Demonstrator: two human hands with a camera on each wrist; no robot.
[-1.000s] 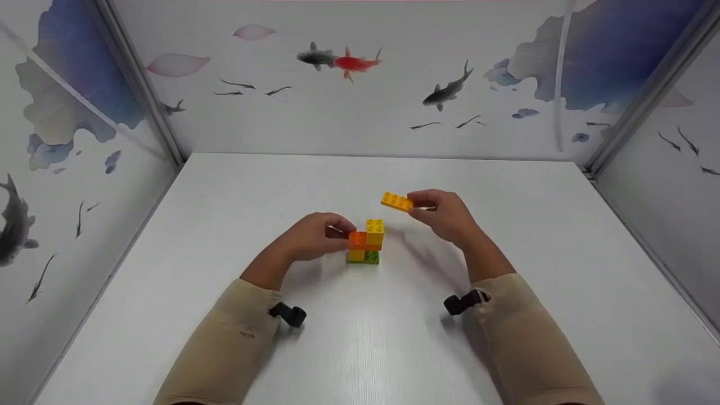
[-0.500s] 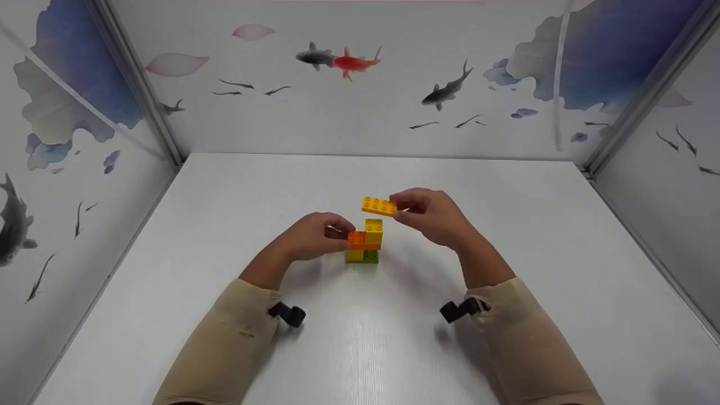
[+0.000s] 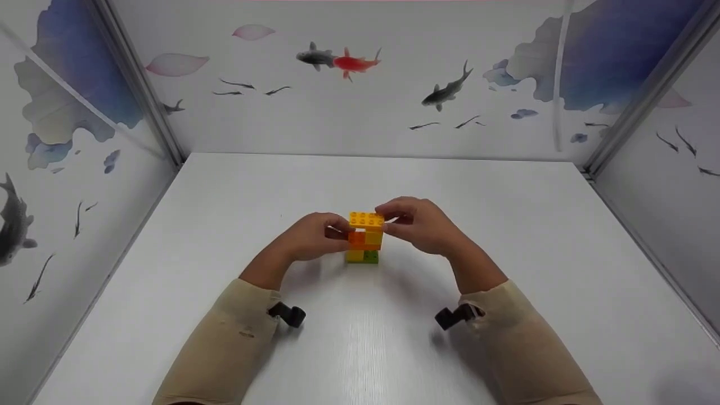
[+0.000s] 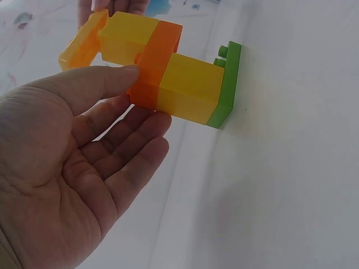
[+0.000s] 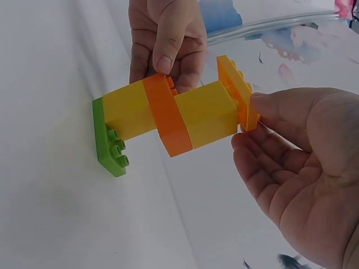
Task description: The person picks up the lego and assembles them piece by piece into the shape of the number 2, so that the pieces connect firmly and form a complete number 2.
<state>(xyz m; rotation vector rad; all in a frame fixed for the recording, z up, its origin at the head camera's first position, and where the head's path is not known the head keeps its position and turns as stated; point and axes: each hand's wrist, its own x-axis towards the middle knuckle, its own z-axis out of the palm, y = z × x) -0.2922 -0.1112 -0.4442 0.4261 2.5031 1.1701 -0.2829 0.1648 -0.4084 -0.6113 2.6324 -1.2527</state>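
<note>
A small tower of toy building bricks stands mid-table: a green plate (image 5: 105, 137) at the bottom, a yellow brick (image 4: 190, 87) on its left half, an orange plate (image 5: 167, 115) across that, and an upper yellow brick (image 5: 206, 114) on the right half. My left hand (image 3: 318, 236) pinches the left end of the orange plate between thumb and fingers. My right hand (image 3: 422, 225) pinches the right end of a yellow-orange plate (image 3: 365, 219). That plate lies level over the tower, right at the studs of the upper yellow brick, its left half overhanging.
The white table (image 3: 360, 337) runs to a back wall (image 3: 360, 124) with painted fish, and side walls flank it. A black wrist camera (image 3: 288, 314) sticks out from the left sleeve, another black camera (image 3: 453, 318) from the right.
My right hand has moved left and slightly down, bringing the yellow-orange plate from right of the tower to its top. My left hand has stayed at the orange plate.
</note>
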